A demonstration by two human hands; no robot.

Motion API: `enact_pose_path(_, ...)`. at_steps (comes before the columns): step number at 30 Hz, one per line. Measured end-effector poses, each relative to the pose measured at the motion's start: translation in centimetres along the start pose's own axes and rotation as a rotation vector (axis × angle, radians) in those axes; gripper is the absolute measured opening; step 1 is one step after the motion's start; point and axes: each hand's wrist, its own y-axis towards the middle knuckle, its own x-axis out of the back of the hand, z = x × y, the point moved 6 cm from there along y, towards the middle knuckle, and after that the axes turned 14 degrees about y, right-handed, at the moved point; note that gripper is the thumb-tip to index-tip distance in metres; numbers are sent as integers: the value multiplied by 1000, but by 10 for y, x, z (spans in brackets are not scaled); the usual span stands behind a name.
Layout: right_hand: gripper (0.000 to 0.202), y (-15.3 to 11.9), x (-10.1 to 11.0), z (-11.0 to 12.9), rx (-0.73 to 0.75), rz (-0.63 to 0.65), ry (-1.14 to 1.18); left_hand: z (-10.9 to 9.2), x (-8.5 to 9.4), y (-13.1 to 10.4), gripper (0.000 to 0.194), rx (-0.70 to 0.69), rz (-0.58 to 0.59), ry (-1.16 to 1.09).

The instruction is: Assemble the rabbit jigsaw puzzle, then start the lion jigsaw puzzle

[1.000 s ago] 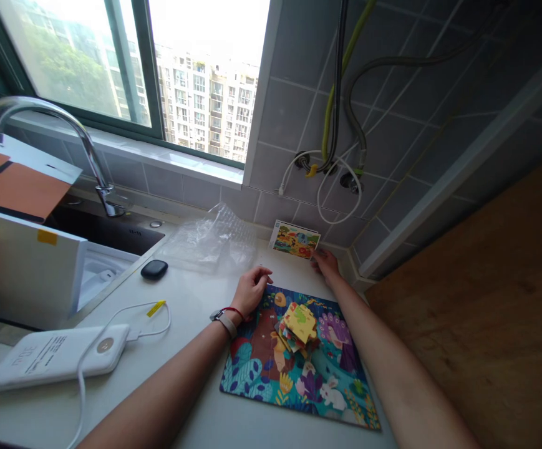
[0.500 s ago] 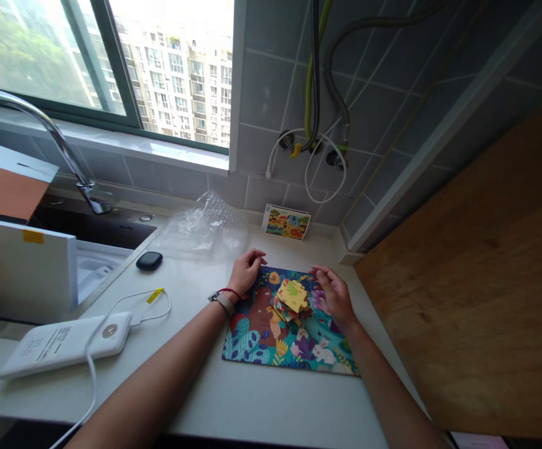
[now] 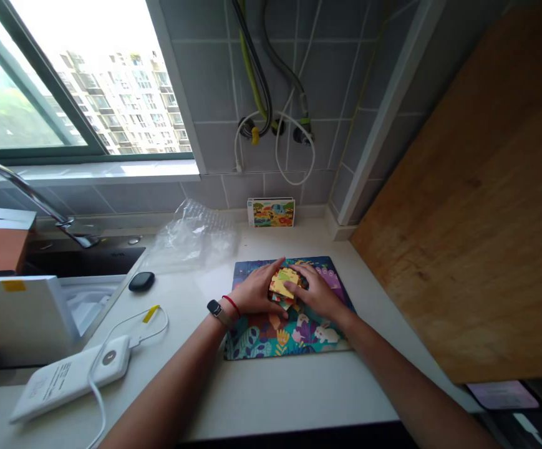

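Observation:
A small stack of jigsaw puzzle pieces point(image 3: 282, 284), yellow on top, sits on a colourful picture board point(image 3: 261, 344) with animals and plants. My left hand point(image 3: 257, 290) is wrapped around the stack's left side, its fingers reaching past the far edge and its thumb at the near edge. From the right, my right hand point(image 3: 318, 294) grips the same pile, thumb lying over the top piece. Both hands partly hide the lower pieces. A watch point(image 3: 218, 310) and a red cord are on my left wrist.
Behind the board, a small picture box point(image 3: 271, 212) leans at the wall. Crumpled clear plastic point(image 3: 196, 240) lies left of it. A black oval object point(image 3: 142, 282) and a white power bank point(image 3: 72, 377) with a cable are nearer the sink point(image 3: 83, 265). A wooden panel point(image 3: 462, 218) borders the right.
Both hands have moved inward from the board's sides and closed around the stack of puzzle pieces. The camera view has turned and shifted somewhat.

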Motion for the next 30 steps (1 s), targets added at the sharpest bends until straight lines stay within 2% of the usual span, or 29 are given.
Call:
enact_pose_path(7, 65, 1, 5, -6, -21, -35, -43, -2, -8, 3, 121, 23, -23, 88)
enact_pose_path(12, 65, 3, 8, -6, -32, -35, 21, -4, -10, 1, 122, 54, -27, 65)
enact_pose_path(15, 64, 4, 9, -5, -34, -39, 57, 2, -4, 0, 127, 27, 11, -14)
enact_pose_path(17, 64, 4, 9, -6, -45, -49, 65, 13, 7, 3, 122, 5, 40, -77)
enact_pose_path(18, 63, 4, 9, -6, -51, -54, 65, 22, 14, 7, 111, 21, 27, -87)
enact_pose_path(22, 59, 3, 9, -4, -59, -51, 54, 81, 53, 30, 54, 333, -325, 21)
enact_pose_path(24, 57, 3, 9, -2, -57, -50, 67, 100, 55, 45, 43, 364, -356, 43)
enact_pose_path(25, 57, 2, 9, -2, -55, -54, 75, 107, 55, 51, 45, 378, -380, 52)
enact_pose_path(30, 60, 1, 8, -5, -46, -48, 72, 138, 57, 74, 74, 465, -535, 74)
